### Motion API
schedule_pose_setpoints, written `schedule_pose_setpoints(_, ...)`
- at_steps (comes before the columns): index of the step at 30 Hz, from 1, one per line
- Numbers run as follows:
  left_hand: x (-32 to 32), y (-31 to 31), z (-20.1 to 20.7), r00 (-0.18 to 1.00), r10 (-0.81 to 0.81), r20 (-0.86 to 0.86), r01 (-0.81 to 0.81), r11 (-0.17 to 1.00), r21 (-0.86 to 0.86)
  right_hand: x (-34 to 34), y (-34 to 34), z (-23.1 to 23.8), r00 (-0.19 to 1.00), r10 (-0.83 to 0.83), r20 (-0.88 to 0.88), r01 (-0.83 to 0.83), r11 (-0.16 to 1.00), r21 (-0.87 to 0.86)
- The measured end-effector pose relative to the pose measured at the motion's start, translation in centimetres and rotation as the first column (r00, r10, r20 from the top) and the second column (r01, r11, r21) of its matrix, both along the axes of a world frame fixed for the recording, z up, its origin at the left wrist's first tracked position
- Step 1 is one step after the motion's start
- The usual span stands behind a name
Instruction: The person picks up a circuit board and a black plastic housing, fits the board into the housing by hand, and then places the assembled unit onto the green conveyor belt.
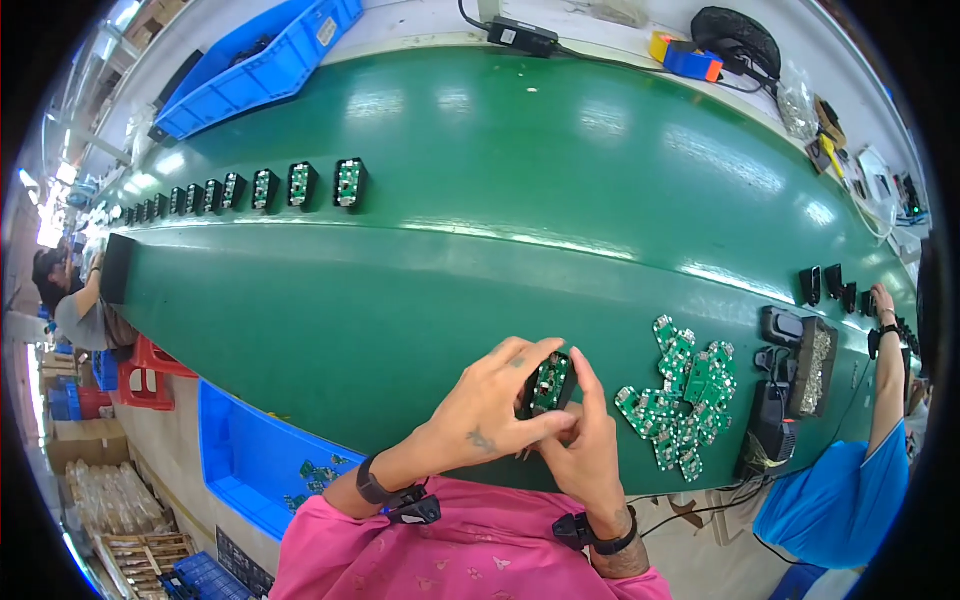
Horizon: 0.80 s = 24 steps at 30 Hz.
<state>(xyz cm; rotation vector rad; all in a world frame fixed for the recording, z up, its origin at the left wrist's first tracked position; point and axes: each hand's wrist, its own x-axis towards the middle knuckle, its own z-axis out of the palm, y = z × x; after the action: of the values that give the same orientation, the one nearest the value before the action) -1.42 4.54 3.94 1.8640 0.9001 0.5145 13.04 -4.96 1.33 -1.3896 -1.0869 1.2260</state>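
Between my two hands is a small black plastic housing with a green circuit board [549, 382] in its open face, held just above the green table near its front edge. My left hand [488, 408] is closed on its left side, thumb across the near end. With its index finger along the right side, my right hand [585, 440] grips it from the right and below. Part of the housing is hidden by my fingers. To the right of my hands lies a loose pile of green circuit boards [690, 390].
A row of black housings with boards [350, 183] runs along the left. A blue bin [235, 90] stands at the far left, another blue bin [225, 440] below the table edge. At the right are a tray of small metal parts [817, 365] and a co-worker's arm [887, 385].
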Motion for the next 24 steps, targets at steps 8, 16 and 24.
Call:
schedule_pose_setpoints(8, -3.6, 12.0, -1.3, 0.846, 0.511, -0.152, -0.382, 0.779, 0.497, -0.2, 0.0, -0.5, 0.990, -0.052, 0.131, 0.055, 0.998, -0.016)
schedule_pose_setpoints(16, -5.1, 19.5, -2.4, 0.618, 0.694, -0.369, -0.310, 0.647, 0.697, 0.1, -2.0, 0.7, 0.974, -0.041, 0.223, 0.049, 0.998, -0.031)
schedule_pose_setpoints(24, -6.8, 17.4, -0.8, 0.578, 0.750, -0.322, -0.148, 0.484, 0.862, 10.6, -2.2, 6.2, 0.667, -0.066, 0.742, -0.094, 0.981, 0.171)
